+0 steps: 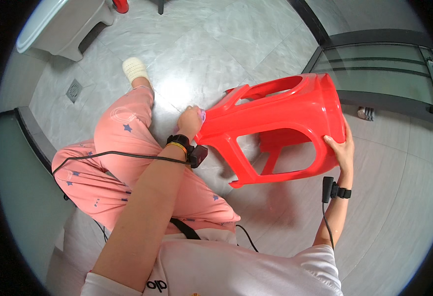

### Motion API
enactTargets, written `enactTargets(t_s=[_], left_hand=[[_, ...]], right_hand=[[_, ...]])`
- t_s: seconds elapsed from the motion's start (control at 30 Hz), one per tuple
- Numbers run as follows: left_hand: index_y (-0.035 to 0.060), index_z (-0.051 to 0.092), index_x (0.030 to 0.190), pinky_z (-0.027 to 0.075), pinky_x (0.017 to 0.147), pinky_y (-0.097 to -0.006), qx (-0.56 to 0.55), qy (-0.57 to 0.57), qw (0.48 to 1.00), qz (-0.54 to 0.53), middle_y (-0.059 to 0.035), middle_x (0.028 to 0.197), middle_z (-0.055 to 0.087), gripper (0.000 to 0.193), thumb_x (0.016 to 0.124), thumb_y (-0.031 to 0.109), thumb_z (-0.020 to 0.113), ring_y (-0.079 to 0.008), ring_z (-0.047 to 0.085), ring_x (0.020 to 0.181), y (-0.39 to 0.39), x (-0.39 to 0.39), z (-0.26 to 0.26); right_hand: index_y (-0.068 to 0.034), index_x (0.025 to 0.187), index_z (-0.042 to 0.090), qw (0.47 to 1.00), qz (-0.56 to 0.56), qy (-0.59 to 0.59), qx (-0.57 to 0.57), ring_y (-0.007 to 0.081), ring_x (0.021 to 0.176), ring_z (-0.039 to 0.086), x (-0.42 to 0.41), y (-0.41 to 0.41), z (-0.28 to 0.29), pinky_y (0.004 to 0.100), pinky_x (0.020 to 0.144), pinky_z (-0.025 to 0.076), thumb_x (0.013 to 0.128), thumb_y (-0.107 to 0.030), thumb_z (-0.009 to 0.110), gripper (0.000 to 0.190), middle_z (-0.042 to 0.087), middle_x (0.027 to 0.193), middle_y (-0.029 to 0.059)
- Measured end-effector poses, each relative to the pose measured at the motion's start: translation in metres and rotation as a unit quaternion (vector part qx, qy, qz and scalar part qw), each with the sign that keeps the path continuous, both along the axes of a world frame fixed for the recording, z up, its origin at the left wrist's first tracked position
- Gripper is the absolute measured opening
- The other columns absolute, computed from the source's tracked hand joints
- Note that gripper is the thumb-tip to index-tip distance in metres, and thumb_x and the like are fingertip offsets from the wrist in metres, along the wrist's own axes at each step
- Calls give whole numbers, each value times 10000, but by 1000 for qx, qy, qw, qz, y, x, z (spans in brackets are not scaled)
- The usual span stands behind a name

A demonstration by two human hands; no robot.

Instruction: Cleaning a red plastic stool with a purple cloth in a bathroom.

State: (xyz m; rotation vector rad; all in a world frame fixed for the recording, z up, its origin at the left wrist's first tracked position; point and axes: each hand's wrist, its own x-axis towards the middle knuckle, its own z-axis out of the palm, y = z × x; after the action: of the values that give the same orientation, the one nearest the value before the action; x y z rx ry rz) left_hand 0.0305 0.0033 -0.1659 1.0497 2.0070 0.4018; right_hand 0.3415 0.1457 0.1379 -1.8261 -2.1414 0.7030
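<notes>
A red plastic stool [272, 124] is tipped on its side in front of me, its legs towards the left and its seat end towards the right. My right hand [343, 146] grips the seat end, thumb on the near side. At the leg end, my left hand [190, 121] is closed around a small pink-purple thing [202, 115], mostly hidden by the fingers. It lies against the end of a stool leg; whether it is a cloth or a sponge I cannot tell. Both wrists wear black strapped devices with cables.
A white toilet [68, 29] stands at upper left, near a square metal floor drain [74, 91]. Glass panels with dark frames [375, 68] are at upper right; another glass panel [28, 174] is at left. My bent legs, in pink trousers [127, 148], are beside the stool. A black cable [109, 152] crosses them.
</notes>
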Motion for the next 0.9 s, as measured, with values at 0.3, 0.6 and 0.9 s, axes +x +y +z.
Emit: enactTargets(t_s=[0.3,0.6,0.9], left_hand=[[24,612,950,469,764,-404,-82,41,983,-161,-197,893,609,261,825,206,474,-337,582,903,-2,20,-1],[56,661,915,487,773,-405,-146,-69,970,-181,-164,971,623,257,811,203,477,-313,596,936,16,34,-1],[48,668,835,475,766,-414,19,-154,982,-106,-180,872,627,270,830,224,463,-325,606,847,22,68,64]], right_hand=[[-97,1283,419,995,21,-92,31,251,1149,469,-10,-10,8,373,962,385,558,-286,807,843,463,1264,129],[-90,1286,411,992,70,-94,40,276,1200,417,0,-7,6,389,993,355,530,-319,811,886,434,1294,134],[-135,1286,421,984,107,-127,62,288,1188,429,-3,-15,11,408,977,377,505,-325,817,897,420,1305,125]])
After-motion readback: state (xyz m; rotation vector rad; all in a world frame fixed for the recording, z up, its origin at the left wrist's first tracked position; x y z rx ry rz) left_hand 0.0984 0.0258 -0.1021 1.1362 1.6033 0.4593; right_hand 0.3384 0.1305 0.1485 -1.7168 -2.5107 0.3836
